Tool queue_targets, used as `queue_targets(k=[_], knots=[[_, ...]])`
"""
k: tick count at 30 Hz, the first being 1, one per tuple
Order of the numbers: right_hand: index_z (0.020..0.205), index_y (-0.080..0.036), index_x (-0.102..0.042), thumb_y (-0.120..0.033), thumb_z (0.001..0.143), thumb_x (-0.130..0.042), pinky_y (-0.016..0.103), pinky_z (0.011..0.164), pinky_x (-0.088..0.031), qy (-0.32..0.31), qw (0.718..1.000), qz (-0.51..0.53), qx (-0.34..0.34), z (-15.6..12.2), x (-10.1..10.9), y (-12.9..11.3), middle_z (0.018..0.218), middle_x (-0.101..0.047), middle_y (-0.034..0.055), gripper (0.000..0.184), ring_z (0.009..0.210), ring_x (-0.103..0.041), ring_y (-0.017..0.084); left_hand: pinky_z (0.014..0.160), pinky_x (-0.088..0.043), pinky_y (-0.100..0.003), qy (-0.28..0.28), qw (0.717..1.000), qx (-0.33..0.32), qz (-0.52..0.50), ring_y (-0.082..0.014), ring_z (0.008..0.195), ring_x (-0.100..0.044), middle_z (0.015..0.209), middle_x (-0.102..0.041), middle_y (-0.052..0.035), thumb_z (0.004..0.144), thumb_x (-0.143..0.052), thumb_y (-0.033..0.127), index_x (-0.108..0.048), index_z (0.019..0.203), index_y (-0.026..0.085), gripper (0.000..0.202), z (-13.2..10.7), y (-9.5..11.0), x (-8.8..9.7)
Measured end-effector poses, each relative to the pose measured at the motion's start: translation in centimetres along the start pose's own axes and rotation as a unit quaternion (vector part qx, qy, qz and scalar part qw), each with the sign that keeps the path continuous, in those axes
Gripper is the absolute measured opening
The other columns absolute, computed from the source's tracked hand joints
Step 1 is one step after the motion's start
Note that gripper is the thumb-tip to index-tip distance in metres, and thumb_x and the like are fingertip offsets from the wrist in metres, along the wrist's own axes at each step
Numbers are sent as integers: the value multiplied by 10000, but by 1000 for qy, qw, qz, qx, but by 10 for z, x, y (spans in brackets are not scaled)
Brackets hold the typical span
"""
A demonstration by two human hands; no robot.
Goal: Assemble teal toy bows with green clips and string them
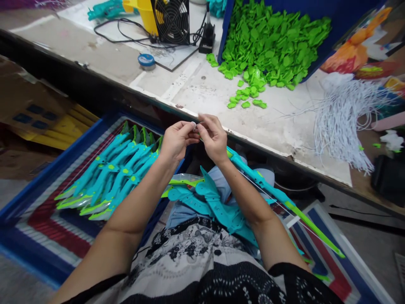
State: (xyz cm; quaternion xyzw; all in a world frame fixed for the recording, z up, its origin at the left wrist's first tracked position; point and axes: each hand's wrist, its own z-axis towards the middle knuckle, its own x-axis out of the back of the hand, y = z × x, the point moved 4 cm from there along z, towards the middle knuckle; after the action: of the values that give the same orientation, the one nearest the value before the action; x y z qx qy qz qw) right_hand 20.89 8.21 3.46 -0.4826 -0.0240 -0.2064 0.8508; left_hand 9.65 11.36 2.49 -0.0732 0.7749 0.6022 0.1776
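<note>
My left hand (177, 140) is closed in a pinch, with a small loop of white string (193, 124) at its thumb and fingertips. Close against it, my right hand (214, 137) also pinches at the string; its fingertips are partly blurred. A turquoise toy bow (264, 183) with a bright green tip and a white bowstring runs under my right wrist, down to the right. Its upper end is mostly hidden by the hands. More turquoise toy parts (211, 198) with green pieces lie across my lap, below both forearms.
On the left, a blue-rimmed crate (34, 185) holds several turquoise and green toys (110, 169). The worktable (180, 90) carries a blue bin (226, 38) spilling green pieces (272, 46), a white string bundle (343, 118), a black fan (172, 21) and a blue-topped tin (146, 61).
</note>
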Motion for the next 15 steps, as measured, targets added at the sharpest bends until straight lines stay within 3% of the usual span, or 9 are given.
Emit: queue_targets(k=[5,8,12,15], knots=[[903,-238,-667,-327,910,-519,341,842,-504,-37,997,-47,52,7,6,1,913,-619,39,173,896,-589,163,656,-576,-296,-14,998,17,-57,-130,637,-640,647,-636,-2,650,-629,203,-579,636,140,82,4,-4,-2],[886,-225,-646,-325,918,-499,321,787,-500,-67,994,-68,57,11,10,4,891,-617,35,181,850,-584,157,706,-578,-335,-43,999,-3,-22,-159,698,-662,705,-666,-24,626,-663,211,-636,673,132,96,3,-1,0],[848,-205,-576,-285,930,-456,298,761,-477,-75,991,-87,69,10,14,2,866,-582,35,166,841,-558,151,565,-540,-263,-62,995,-49,62,-130,581,-619,674,-659,-26,597,-756,248,-687,754,130,209,1,2,0],[817,-204,-532,-259,931,-442,286,774,-461,-53,992,-98,56,7,17,4,835,-568,27,156,826,-550,143,428,-419,-196,-37,986,-93,134,-89,461,-523,553,-591,4,622,-766,269,-676,705,133,183,1,4,0]])
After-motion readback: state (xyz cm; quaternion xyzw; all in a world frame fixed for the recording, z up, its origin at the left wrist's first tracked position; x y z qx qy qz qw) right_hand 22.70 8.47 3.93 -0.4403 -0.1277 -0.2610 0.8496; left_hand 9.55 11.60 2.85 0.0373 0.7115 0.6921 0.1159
